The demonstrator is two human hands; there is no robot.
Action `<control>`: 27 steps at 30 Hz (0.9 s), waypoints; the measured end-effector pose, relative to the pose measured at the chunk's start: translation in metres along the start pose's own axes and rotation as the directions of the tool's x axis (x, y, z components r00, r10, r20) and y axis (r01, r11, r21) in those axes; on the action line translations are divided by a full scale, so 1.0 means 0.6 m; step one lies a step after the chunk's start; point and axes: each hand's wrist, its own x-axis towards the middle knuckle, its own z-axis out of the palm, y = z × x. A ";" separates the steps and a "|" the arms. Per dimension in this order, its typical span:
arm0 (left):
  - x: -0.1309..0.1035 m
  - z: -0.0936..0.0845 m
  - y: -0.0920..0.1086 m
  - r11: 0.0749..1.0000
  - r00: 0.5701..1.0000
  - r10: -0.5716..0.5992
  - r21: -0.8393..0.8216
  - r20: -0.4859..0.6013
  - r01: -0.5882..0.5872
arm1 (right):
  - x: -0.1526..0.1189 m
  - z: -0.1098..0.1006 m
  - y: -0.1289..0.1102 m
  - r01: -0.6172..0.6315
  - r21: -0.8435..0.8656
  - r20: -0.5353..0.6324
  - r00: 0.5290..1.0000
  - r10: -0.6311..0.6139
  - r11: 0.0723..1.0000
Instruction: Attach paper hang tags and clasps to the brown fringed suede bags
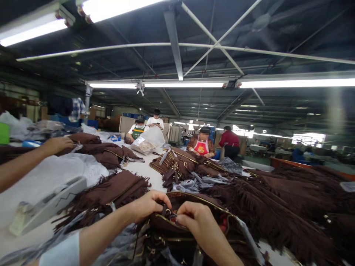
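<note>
Right hand [195,220] pinches a small piece [173,217] in the open bag [163,224]; left hand [148,206] beside it, grip unclear; fringed bags [124,184] crowd the bench [140,169].

From here I see bare strips of the white surface [137,168] between the fringed brown bag [122,186] and the hardware-laden brown pile [180,162], passable from above. Fringed bags [271,207] block my right; the tape dispenser [55,205] and another person's arm [36,159] obstruct my left.
</note>
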 end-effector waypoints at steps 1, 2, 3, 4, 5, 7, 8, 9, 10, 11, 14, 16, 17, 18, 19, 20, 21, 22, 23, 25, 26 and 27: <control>0.001 0.000 -0.005 1.000 1.000 -0.002 -0.024 -0.010 0.002 | 0.006 0.014 0.011 0.000 0.001 -0.011 1.000 0.000 1.000; 0.002 0.000 -0.010 0.999 1.000 0.000 -0.046 -0.010 -0.001 | 0.009 0.027 0.021 -0.006 -0.001 -0.028 1.000 0.006 1.000; 0.002 0.000 -0.014 0.998 1.000 0.005 -0.067 -0.004 -0.005 | 0.009 0.037 0.029 -0.016 -0.004 -0.047 0.999 0.016 1.000; 0.003 -0.001 -0.017 0.996 1.000 0.013 -0.083 0.005 -0.012 | 0.009 0.045 0.033 -0.028 -0.006 -0.064 0.998 0.027 1.000; 0.002 -0.001 -0.019 0.996 1.000 0.023 -0.092 0.012 -0.022 | 0.008 0.051 0.035 -0.040 -0.009 -0.074 0.997 0.039 0.999; 0.001 -0.003 -0.020 0.995 0.999 0.036 -0.093 0.020 -0.034 | 0.006 0.058 0.033 -0.063 -0.025 -0.073 0.995 0.061 0.998; 0.001 -0.004 -0.020 0.995 0.999 0.041 -0.087 0.025 -0.039 | 0.007 0.060 0.030 -0.076 -0.045 -0.072 0.995 0.073 0.996; 0.000 -0.005 -0.020 0.996 0.998 0.053 -0.076 0.033 -0.051 | 0.008 0.061 0.028 -0.089 -0.072 -0.076 0.994 0.084 0.993; 0.000 -0.006 -0.020 0.996 0.997 0.071 -0.063 0.042 -0.069 | 0.009 0.063 0.026 -0.102 -0.103 -0.085 0.992 0.093 0.990; 0.000 -0.006 -0.020 0.995 0.994 0.093 -0.048 0.050 -0.090 | 0.011 0.064 0.025 -0.110 -0.132 -0.095 0.991 0.098 0.985; 0.000 -0.009 -0.022 0.990 0.987 0.141 -0.010 0.071 -0.141 | 0.013 0.071 0.027 -0.115 -0.218 -0.109 0.990 0.093 0.969; 0.001 -0.011 -0.025 0.990 0.987 0.142 0.011 0.076 -0.143 | 0.010 0.075 0.029 -0.117 -0.265 -0.115 0.989 0.089 0.957; 0.001 -0.012 -0.026 0.989 0.987 0.141 0.024 0.078 -0.143 | 0.008 0.077 0.029 -0.117 -0.280 -0.123 0.989 0.085 0.953; 0.001 -0.012 -0.026 0.989 0.987 0.141 0.039 0.079 -0.144 | 0.005 0.079 0.028 -0.116 -0.287 -0.132 0.988 0.081 0.951; 0.001 -0.012 -0.026 0.988 0.987 0.143 0.053 0.078 -0.148 | 0.003 0.080 0.028 -0.115 -0.284 -0.137 0.987 0.079 0.952; 0.000 -0.012 -0.026 0.986 0.986 0.148 0.066 0.078 -0.153 | 0.002 0.082 0.027 -0.117 -0.268 -0.139 0.987 0.082 0.956; 0.000 -0.011 -0.026 0.984 0.985 0.154 0.077 0.077 -0.160 | 0.001 0.082 0.027 -0.124 -0.240 -0.136 0.986 0.093 0.963; -0.001 -0.010 -0.026 0.982 0.984 0.160 0.085 0.077 -0.166 | 0.001 0.083 0.027 -0.131 -0.200 -0.129 0.986 0.106 0.971; -0.001 -0.009 -0.026 0.981 0.984 0.164 0.092 0.076 -0.171 | 0.001 0.083 0.029 -0.136 -0.150 -0.124 0.985 0.118 0.979; 0.000 -0.008 -0.027 0.980 0.984 0.164 0.099 0.071 -0.170 | 0.003 0.084 0.035 -0.143 -0.035 -0.100 0.985 0.139 0.989; 0.001 -0.009 -0.028 0.981 0.985 0.160 0.099 0.070 -0.166 | 0.003 0.084 0.039 -0.146 0.016 -0.080 0.986 0.147 0.989; 0.001 -0.009 -0.030 0.982 0.985 0.156 0.098 0.070 -0.162 | 0.004 0.085 0.043 -0.149 0.057 -0.058 0.987 0.152 0.987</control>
